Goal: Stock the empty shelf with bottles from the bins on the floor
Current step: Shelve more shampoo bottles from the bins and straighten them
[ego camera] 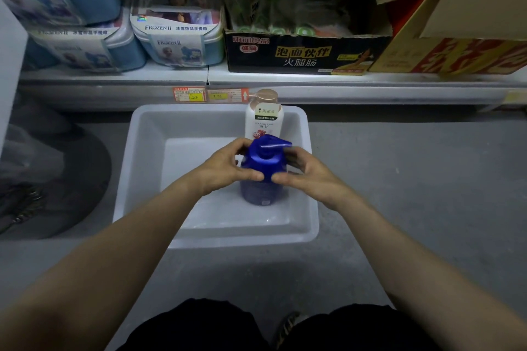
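The left hand (225, 168) and the right hand (308, 174) grasp the blue plastic pump bottle (263, 164) from either side at its shoulder, fingers curled round it, inside the white rectangular plastic bin (142, 151) on the grey floor (399, 179). Just beyond it, at the bin's far wall, a white plastic bottle with a rose-gold cap (263, 120) stands upright. Farther off, a low white shelf (313, 78) carries pale blue Frozen II cases (178, 37) on the left and a black printed carton (302, 54) to their right.

Glossy blue plastic bottle (261, 177), smooth white plastic bin (142, 151)
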Action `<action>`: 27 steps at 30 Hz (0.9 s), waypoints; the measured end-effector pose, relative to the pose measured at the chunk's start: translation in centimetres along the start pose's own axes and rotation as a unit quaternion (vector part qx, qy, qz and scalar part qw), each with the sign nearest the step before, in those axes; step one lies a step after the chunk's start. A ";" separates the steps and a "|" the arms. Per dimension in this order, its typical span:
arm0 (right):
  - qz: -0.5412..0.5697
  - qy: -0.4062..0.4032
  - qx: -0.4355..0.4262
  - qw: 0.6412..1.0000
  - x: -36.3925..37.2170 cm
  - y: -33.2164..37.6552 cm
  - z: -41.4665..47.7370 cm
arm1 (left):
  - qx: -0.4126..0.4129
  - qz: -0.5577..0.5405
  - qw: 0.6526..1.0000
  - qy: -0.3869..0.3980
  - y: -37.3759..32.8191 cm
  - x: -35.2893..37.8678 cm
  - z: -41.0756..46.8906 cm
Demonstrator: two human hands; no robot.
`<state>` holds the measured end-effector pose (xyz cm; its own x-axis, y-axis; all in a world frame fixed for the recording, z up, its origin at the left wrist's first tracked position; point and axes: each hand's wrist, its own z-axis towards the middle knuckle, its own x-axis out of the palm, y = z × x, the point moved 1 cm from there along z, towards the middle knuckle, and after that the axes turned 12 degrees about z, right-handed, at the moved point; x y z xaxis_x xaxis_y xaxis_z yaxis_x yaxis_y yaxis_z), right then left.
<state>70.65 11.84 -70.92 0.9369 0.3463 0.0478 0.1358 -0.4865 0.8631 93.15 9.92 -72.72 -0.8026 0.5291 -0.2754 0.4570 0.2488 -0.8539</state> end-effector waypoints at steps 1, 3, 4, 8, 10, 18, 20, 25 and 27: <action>-0.022 0.011 0.013 1.000 0.1 -0.5 0.0 | -0.016 -0.029 0.999 -0.012 0.0 0.0 0.1; -0.026 0.021 0.021 0.999 0.4 -1.0 0.3 | -0.040 -0.069 0.996 -0.031 -0.3 0.0 0.2; -0.022 0.018 0.019 0.999 0.4 -1.0 0.5 | -0.045 -0.076 0.995 -0.037 -0.4 0.0 0.4; -0.010 0.005 0.006 1.000 0.6 -1.1 1.3 | -0.049 -0.075 0.995 -0.049 -0.6 -0.2 1.1; -0.003 -0.005 -0.003 1.000 0.7 -1.5 1.6 | -0.047 -0.073 0.995 -0.055 -0.6 -0.2 1.3; 0.003 -0.063 -0.027 0.998 1.2 -1.9 2.9 | -0.046 -0.094 0.991 -0.089 -0.8 -0.4 1.6; 0.011 -0.068 -0.014 0.998 1.0 -1.8 3.1 | -0.055 -0.109 0.989 -0.082 -0.8 -0.8 1.4; 0.107 -0.051 0.007 0.993 1.9 0.1 2.2 | -0.071 -0.127 0.986 -0.081 -2.9 -2.7 0.2; 0.143 -0.043 0.013 0.989 2.6 2.5 1.2 | -0.072 -0.132 0.985 -0.088 -5.3 -3.8 -1.0</action>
<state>73.81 10.56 -69.29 0.9623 0.1223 0.2431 -0.1307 -0.5756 0.8072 94.16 7.39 -66.66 -0.9488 0.2857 -0.1350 0.2630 0.4772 -0.8385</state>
